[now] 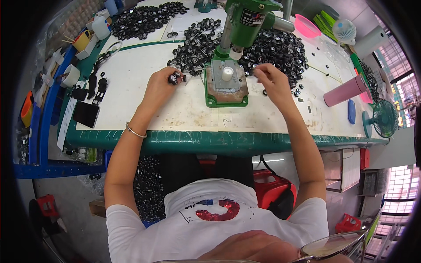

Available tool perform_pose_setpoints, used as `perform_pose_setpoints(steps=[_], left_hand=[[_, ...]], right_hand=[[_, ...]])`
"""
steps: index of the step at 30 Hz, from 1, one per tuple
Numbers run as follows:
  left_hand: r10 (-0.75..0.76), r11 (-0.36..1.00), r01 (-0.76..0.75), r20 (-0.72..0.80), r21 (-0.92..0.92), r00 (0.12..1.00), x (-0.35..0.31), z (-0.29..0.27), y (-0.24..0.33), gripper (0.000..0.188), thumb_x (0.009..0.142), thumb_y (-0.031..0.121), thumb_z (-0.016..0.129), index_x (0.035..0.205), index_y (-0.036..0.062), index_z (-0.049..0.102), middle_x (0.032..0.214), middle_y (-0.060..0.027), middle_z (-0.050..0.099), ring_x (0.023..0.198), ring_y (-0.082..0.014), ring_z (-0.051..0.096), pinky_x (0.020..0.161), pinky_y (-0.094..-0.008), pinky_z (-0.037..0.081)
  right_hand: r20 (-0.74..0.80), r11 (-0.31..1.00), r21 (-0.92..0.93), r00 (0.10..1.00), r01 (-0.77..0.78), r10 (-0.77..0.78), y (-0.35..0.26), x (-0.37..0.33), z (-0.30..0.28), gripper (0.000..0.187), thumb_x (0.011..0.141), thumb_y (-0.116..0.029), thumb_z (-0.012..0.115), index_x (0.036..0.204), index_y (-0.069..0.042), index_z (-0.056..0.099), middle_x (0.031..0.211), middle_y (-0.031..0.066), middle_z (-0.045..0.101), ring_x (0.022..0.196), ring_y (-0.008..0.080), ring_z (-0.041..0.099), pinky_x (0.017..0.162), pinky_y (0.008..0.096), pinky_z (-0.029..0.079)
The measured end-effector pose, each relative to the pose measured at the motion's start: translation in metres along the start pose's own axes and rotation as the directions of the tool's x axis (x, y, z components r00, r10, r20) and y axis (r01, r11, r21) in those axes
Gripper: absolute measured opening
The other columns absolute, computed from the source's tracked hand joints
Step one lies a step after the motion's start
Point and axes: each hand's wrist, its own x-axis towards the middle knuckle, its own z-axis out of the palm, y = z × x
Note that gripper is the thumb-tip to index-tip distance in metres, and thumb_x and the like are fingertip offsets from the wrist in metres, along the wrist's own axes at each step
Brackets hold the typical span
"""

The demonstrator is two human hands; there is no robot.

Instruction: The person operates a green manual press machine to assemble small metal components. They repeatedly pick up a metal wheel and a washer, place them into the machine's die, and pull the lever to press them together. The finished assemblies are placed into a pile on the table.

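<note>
My left hand [160, 89] is closed around a small black toy wheel [173, 79] with a silver hub, left of a green bench press [245, 26]. At least one more dark wheel part shows at its fingertips. On the press's base plate [226, 100] stands a short white cylindrical fixture [227, 73], under the ram. My right hand [275, 85] is right of the base, at the near edge of a heap of black wheels [280, 50]. Its fingers are curled together; whatever they pinch is too small to make out.
Another wheel heap [195, 52] lies left of the press, and a farther one [144, 22] behind. Black plastic parts [101, 90] and a dark flat box [86, 115] lie at left. A pink tumbler [344, 91], a blue case [351, 111] and a green fan [385, 119] stand at right.
</note>
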Motion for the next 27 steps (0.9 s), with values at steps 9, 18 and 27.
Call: perform_pose_setpoints(steps=[9,18,27], left_hand=[[-0.216,0.939,0.213,0.018,-0.272,0.976,-0.001,0.002,-0.001,0.015,0.079,0.009,0.071,0.092,0.0026,0.068,0.078,-0.0044,0.067,0.065,-0.0096,0.059,0.059,-0.0228,0.046],[-0.035,0.667,0.131,0.144,-0.733,0.989,0.022,0.028,0.091,0.019,0.077,0.011,0.076,0.092,0.0018,0.068,0.076,-0.0002,0.066,0.068,-0.0062,0.058,0.061,-0.0203,0.044],[-0.092,0.686,0.195,0.182,-0.701,0.979,0.038,0.053,0.099,0.014,0.077,0.011,0.075,0.087,0.0032,0.069,0.077,-0.0002,0.066,0.071,-0.0062,0.058,0.068,-0.0222,0.046]], right_hand=[[0.089,0.986,0.164,0.996,-0.011,-0.004,-0.018,0.021,0.049,0.025,0.089,-0.021,0.063,0.102,0.001,0.065,0.085,0.0049,0.066,0.068,0.0076,0.056,0.062,0.0229,0.046],[0.238,0.802,0.524,0.954,-0.286,0.185,-0.011,0.024,0.044,0.028,0.098,-0.025,0.049,0.105,-0.003,0.065,0.074,-0.0027,0.054,0.06,0.0043,0.049,0.055,0.0197,0.04],[-0.005,0.845,0.512,0.984,-0.151,0.179,-0.03,0.056,-0.044,0.032,0.098,-0.025,0.047,0.113,0.0,0.061,0.075,-0.0029,0.057,0.059,0.0059,0.051,0.053,0.0209,0.043]])
